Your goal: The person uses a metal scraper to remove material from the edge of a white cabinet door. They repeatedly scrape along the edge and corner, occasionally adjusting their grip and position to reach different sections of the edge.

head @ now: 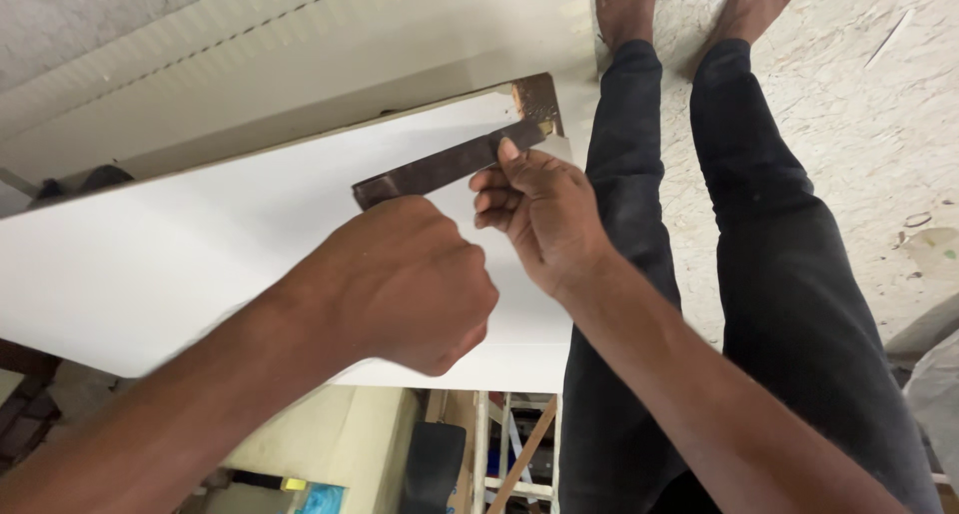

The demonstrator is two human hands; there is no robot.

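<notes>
A dark metal try square [430, 169] lies on a white board [180, 264], its brown stock [539, 99] at the board's far right corner. My right hand [539, 214] grips the blade near the stock, thumb pressed on top and fingers curled at the board's edge. My left hand [405, 284] is a closed fist resting on the board just below the blade's free end. Whatever may be inside the fist is hidden.
My legs in dark trousers [779, 274] and my bare feet [627, 4] stand on a pale marbled floor [879, 94] right of the board. A ribbed white panel [300, 54] lies beyond the board. Under its near edge show a wooden frame [514, 444] and a dark object [435, 464].
</notes>
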